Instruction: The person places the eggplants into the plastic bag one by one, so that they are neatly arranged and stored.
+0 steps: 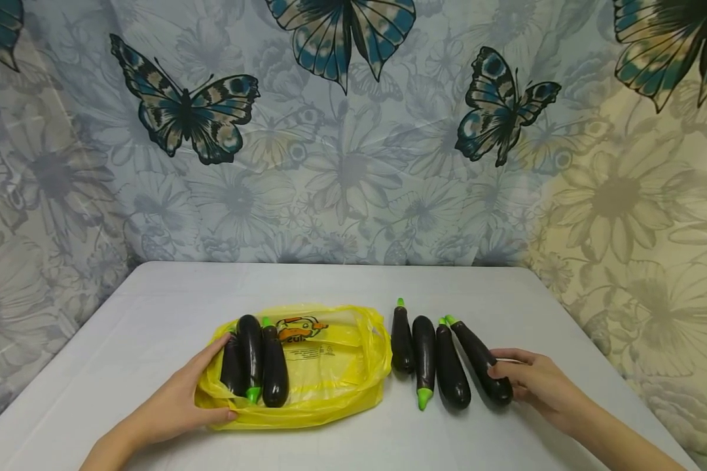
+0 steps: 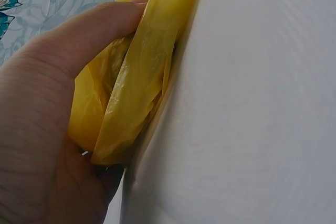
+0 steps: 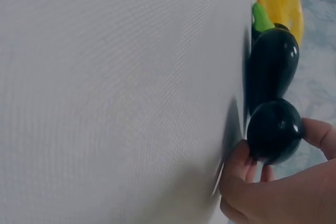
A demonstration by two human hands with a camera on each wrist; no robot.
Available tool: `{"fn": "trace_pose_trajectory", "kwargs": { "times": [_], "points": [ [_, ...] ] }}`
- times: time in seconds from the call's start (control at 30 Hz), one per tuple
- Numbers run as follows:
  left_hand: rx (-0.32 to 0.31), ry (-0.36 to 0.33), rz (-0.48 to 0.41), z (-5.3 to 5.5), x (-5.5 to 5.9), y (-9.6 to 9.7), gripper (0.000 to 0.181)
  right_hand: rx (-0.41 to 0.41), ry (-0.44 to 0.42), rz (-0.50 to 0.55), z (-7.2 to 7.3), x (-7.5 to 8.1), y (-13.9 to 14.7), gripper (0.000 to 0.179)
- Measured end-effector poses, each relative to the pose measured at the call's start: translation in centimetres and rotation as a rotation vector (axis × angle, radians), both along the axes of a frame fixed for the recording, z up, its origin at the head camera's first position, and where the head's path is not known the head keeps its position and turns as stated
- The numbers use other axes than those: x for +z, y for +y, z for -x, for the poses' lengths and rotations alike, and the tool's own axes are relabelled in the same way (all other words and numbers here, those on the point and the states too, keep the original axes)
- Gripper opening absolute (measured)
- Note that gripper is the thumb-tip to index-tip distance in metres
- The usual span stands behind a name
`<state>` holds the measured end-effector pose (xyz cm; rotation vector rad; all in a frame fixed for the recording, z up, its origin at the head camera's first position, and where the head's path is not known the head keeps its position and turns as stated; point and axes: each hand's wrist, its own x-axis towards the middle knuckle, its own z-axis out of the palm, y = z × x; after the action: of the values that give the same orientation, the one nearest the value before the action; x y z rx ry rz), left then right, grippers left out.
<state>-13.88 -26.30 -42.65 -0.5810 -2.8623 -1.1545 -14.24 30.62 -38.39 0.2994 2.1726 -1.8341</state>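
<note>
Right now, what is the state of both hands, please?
Left hand: holding the yellow bag by one end.
Right hand: holding the rightmost eggplant.

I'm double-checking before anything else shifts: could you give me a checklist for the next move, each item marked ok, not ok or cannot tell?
1. Bag steadied: ok, the left hand grips the left end of the yellow bag.
2. Grip: ok, the right hand has its fingers around the thick end of the rightmost eggplant.
3. Room inside: ok, three bagged eggplants lie at the left, with bare space beside them.
4. All eggplants bagged: not ok, four are outside, counting the held one.
5. Bag underside intact: cannot tell, it is hidden.
</note>
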Motion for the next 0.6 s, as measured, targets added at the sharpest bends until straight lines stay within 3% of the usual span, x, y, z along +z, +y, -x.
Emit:
{"fn": "trace_pose_trajectory", "kwargs": {
  "times": [0.27, 0.4, 0.6],
  "points": [
    [0.001, -0.005, -0.001, -0.06, 0.02, 0.03, 0.112, -0.019, -0.013, 0.125, 0.17, 0.12, 0.44, 0.056],
    [-0.001, -0.003, -0.002, -0.09, 0.03, 0.04, 0.112, -0.033, -0.029, 0.146, 0.26, 0.29, 0.63, 0.046],
    [-0.003, 0.006, -0.004, -0.04, -0.05, -0.02, 0.112, -0.030, -0.039, 0.149, 0.32, 0.42, 0.91, 0.047]
  ]
}}
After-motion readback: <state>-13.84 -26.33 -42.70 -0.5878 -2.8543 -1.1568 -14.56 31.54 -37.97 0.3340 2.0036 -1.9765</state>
